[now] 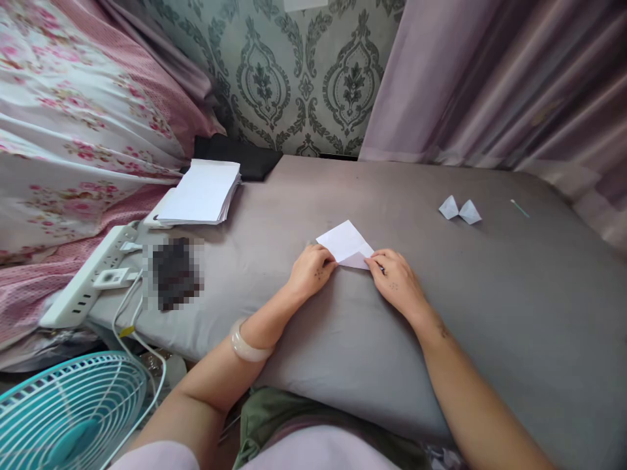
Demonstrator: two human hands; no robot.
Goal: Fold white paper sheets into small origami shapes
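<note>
A partly folded sheet of white paper (345,241) lies on the grey cloth surface in front of me, one flap turned up along its near edge. My left hand (313,269) pinches its left near corner between thumb and fingers. At the right corner, my right hand (392,277) grips the paper the same way, the thumb on the flap. Both hands rest low, close to the cloth. Farther right sits a small folded paper piece (460,210) with two pointed halves, apart from my hands.
A stack of white paper (200,192) lies at the back left, near a black cloth-like item (249,156). A white power strip (91,277) with cables runs along the left edge, above a turquoise fan (73,411). A thin green stick (520,208) lies far right.
</note>
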